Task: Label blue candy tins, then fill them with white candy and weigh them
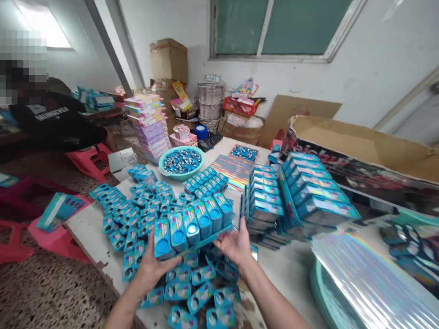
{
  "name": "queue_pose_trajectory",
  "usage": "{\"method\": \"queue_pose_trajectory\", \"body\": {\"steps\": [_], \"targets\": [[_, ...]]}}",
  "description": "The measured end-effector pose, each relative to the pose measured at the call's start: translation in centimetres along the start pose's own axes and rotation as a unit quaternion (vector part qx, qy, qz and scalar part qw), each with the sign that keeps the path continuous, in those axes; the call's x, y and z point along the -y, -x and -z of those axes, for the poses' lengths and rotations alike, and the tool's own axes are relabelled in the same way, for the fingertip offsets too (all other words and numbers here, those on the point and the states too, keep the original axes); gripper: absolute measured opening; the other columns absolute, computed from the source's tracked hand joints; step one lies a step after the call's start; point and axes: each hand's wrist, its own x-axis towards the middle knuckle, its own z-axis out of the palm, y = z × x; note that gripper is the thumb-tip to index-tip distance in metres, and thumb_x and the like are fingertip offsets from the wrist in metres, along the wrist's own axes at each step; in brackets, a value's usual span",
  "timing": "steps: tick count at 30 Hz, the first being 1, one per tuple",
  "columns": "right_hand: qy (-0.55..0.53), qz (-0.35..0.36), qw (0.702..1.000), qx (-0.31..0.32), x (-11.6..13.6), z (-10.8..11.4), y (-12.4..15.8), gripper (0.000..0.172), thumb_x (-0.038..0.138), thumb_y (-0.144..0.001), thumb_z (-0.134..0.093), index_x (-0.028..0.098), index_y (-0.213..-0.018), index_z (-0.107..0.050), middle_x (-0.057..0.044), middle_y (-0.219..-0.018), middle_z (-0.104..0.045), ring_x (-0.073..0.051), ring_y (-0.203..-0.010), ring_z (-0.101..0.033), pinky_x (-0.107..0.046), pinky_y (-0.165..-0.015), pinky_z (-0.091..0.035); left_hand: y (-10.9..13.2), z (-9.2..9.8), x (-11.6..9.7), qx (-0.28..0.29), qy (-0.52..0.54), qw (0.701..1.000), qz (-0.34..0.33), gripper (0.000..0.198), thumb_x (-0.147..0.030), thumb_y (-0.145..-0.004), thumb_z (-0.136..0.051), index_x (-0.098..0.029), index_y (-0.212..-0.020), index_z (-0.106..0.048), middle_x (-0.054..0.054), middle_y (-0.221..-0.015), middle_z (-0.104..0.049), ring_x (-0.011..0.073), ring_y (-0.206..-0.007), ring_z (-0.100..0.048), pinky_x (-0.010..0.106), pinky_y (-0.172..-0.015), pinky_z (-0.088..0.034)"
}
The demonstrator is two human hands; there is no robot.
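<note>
A row of several small blue boxes with round windows (190, 226) stands in a shallow blue tray (197, 247) above the table. My left hand (152, 265) grips the tray's left end, its thumb along the front edge. At the other end, the fingers of my right hand (236, 244) hold the tray's corner from below, thumb raised. Beneath and around my hands lie many loose small blue boxes (200, 297), their round openings facing up. To the right of my right hand, filled trays of blue boxes (265, 192) are stacked on the table.
A turquoise basin (181, 176) of shiny blue round pieces stands behind the loose boxes. Holographic sheets (377, 278) lie over another basin (318, 288) at right. A large open carton (360, 137) stands behind them. At far left a person (51, 119) sits near pink stools (87, 160).
</note>
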Motion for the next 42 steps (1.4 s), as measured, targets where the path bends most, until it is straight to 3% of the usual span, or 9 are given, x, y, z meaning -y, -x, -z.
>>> {"method": "queue_pose_trajectory", "body": {"steps": [5,8,12,17,23,27,30,36,42], "targets": [[0.021,-0.041,0.998,-0.04,0.0,6.1,12.9,0.059,0.068,-0.078,-0.044,0.016,-0.095,-0.065,-0.013,-0.093,-0.07,-0.028,-0.089,-0.066,-0.047,-0.082,-0.048,6.5,-1.3,-2.9,0.23,-0.034,0.972,-0.016,0.094,-0.028,-0.045,-0.083,-0.037,-0.132,-0.046,0.001,-0.129,-0.056,0.0308,-0.121,-0.049,0.046,-0.104,-0.04],[0.01,0.011,0.991,-0.136,-1.5,9.9,20.0,0.05,0.061,-0.078,-0.049,0.017,-0.091,-0.068,-0.012,-0.096,-0.071,-0.029,-0.096,-0.065,-0.047,-0.086,-0.048,10.2,-6.9,-2.9,0.328,-0.022,0.944,-0.019,0.082,-0.02,-0.054,-0.075,-0.036,-0.13,-0.049,-0.002,-0.142,-0.042,0.0282,-0.135,-0.031,0.042,-0.111,-0.028],[0.035,0.101,0.959,-0.263,-4.5,16.0,26.3,0.039,0.055,-0.074,-0.052,0.021,-0.083,-0.069,-0.009,-0.093,-0.072,-0.029,-0.096,-0.065,-0.049,-0.084,-0.05,14.8,-16.3,0.0,0.359,0.066,0.929,0.068,0.072,-0.012,-0.06,-0.054,-0.025,-0.131,-0.05,0.002,-0.133,-0.053,0.0254,-0.126,-0.044,0.041,-0.106,-0.036],[0.058,0.155,0.917,-0.363,-7.8,21.5,27.1,0.036,0.055,-0.07,-0.052,0.023,-0.077,-0.066,-0.005,-0.076,-0.071,-0.026,-0.08,-0.067,-0.047,-0.077,-0.052,16.0,-25.3,3.4,0.298,0.153,0.934,0.125,0.055,-0.005,-0.053,-0.046,-0.018,-0.102,-0.067,0.003,-0.111,-0.067,0.0221,-0.115,-0.054,0.038,-0.105,-0.035],[0.152,0.172,0.874,-0.429,-7.6,23.3,23.7,0.046,0.056,-0.079,-0.045,0.02,-0.104,-0.059,-0.007,-0.098,-0.067,-0.024,-0.086,-0.063,-0.043,-0.076,-0.05,13.7,-30.9,4.0,0.259,0.15,0.938,0.177,0.038,-0.01,-0.058,-0.051,-0.017,-0.092,-0.066,0.005,-0.103,-0.068,0.0218,-0.106,-0.058,0.04,-0.098,-0.041],[0.343,0.201,0.774,-0.492,-6.9,25.2,24.3,0.047,0.055,-0.082,-0.042,0.017,-0.102,-0.061,-0.012,-0.108,-0.06,-0.026,-0.106,-0.052,-0.044,-0.092,-0.04,14.4,-29.5,4.4,0.254,0.107,0.951,0.141,0.052,-0.009,-0.064,-0.051,-0.02,-0.115,-0.057,0.007,-0.122,-0.059,0.0197,-0.118,-0.051,0.035,-0.102,-0.037],[0.349,0.183,0.762,-0.514,-8.1,26.1,27.1,0.045,0.053,-0.082,-0.044,0.017,-0.104,-0.06,-0.013,-0.111,-0.057,-0.026,-0.109,-0.05,-0.043,-0.093,-0.039,17.8,-24.9,5.9,0.261,-0.065,0.962,0.046,0.041,-0.017,-0.077,-0.047,-0.02,-0.117,-0.055,0.01,-0.12,-0.057,0.0216,-0.115,-0.05,0.036,-0.101,-0.037],[0.436,0.169,0.779,-0.419,-11.0,25.9,29.7,0.054,0.041,-0.075,-0.056,0.018,-0.124,-0.048,-0.013,-0.122,-0.052,-0.023,-0.102,-0.055,-0.037,-0.077,-0.05,23.2,-18.3,8.7,0.467,-0.422,0.769,-0.108,0.027,-0.038,-0.082,-0.048,-0.019,-0.091,-0.065,0.012,-0.102,-0.062,0.0323,-0.11,-0.047,0.049,-0.096,-0.033],[0.501,0.154,0.756,-0.391,-8.8,25.7,26.3,0.054,0.034,-0.065,-0.064,0.014,-0.115,-0.056,-0.011,-0.105,-0.059,-0.024,-0.088,-0.058,-0.041,-0.078,-0.049,21.4,-18.4,7.8,0.571,-0.425,0.702,-0.03,0.022,-0.032,-0.077,-0.051,-0.022,-0.089,-0.066,0.006,-0.097,-0.065,0.0216,-0.093,-0.058,0.028,-0.079,-0.041]]}}
